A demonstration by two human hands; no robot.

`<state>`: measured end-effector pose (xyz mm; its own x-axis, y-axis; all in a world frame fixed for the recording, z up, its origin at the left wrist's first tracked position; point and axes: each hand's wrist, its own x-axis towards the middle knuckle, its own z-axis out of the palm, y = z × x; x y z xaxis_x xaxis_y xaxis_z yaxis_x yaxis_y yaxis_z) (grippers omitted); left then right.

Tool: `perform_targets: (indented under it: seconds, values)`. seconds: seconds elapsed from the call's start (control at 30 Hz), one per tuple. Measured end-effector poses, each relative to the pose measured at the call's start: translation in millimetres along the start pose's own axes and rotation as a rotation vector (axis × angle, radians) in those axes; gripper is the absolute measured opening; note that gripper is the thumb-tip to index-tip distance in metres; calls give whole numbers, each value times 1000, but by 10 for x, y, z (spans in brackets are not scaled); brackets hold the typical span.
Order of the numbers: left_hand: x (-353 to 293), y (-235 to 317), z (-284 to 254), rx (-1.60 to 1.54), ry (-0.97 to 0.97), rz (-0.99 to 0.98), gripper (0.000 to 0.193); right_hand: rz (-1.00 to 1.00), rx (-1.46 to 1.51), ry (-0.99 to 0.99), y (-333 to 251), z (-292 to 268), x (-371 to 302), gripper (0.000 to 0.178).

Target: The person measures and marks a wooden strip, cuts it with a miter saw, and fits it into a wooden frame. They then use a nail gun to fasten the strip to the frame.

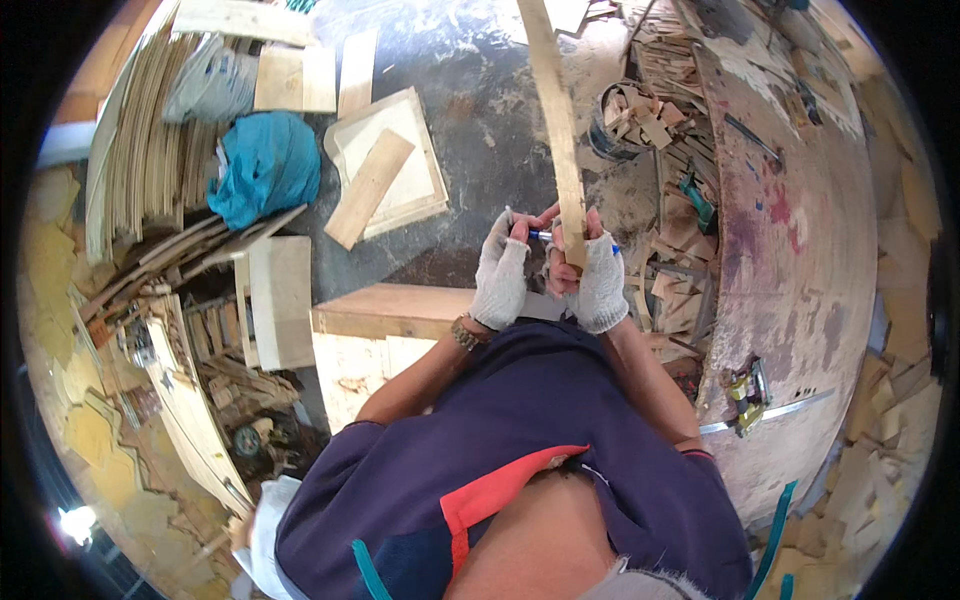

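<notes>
A long, narrow wooden strip rises away from me, its near end in my right hand. That hand is closed around the strip, in a white knitted glove with bare fingertips. A blue-and-white pen lies crosswise at the strip's near end, and its middle is hidden by the wood. The pen's blue tip shows beside my right fingers, so that hand may touch it too. My left hand, gloved alike, pinches the pen's left end. A watch sits on my left wrist.
At left stand stacked thin boards, a blue bag and a pale panel with a loose board on it. A wooden box is close by my left forearm. Rightward are a bucket of offcuts and a stained workbench bearing a power tool.
</notes>
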<state>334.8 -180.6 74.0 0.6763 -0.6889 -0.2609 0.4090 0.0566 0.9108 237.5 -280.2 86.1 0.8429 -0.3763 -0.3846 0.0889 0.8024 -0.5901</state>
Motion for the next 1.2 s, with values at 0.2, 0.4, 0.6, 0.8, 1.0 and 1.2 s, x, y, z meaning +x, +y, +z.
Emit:
perform_targets:
  seconds: [0.2, 0.4, 0.6, 0.8, 1.0, 1.2]
  values:
    - [164, -31, 186, -9, -122, 159, 25, -6, 314, -171, 32, -201, 163, 55]
    - [479, -217, 449, 93, -186, 29, 26, 15, 237, -91, -416, -460, 324, 52]
    - [1069, -112, 826, 539, -4, 412, 53, -53, -403, 149, -1284, -688, 680, 56]
    - [1779, 812, 479, 1465, 172, 1101, 81, -291, -1224, 120, -1890, -793, 1079, 38]
    - [2778, 1378, -270, 1907, -380, 641, 55, -399, -1496, -106, -2310, -801, 1789, 25]
    - [3850, 1382, -699, 1755, -534, 509, 47, -346, -1596, 264, -2660, -714, 2772, 22]
